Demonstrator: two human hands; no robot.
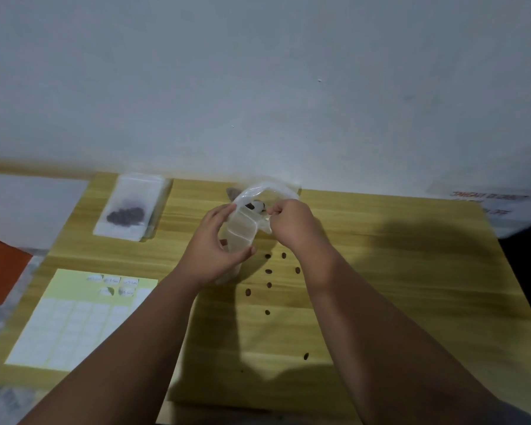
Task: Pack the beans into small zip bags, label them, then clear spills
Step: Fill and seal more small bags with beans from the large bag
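Observation:
Both hands hold clear plastic above the middle of the wooden table (411,271). My left hand (215,243) grips a small clear zip bag (241,233) by its side. My right hand (292,223) pinches the edge of a larger clear bag (270,188) with a few dark beans visible at its mouth. Several loose beans (269,272) lie scattered on the table below my hands. A filled zip bag of dark beans (128,210) lies flat at the back left. A yellow label sheet (80,317) lies at the front left.
A white wall rises right behind the table. An orange object (0,271) sits off the table's left edge. A white sheet with red writing (488,199) lies at the far right corner. One stray bean (306,356) rests near the front.

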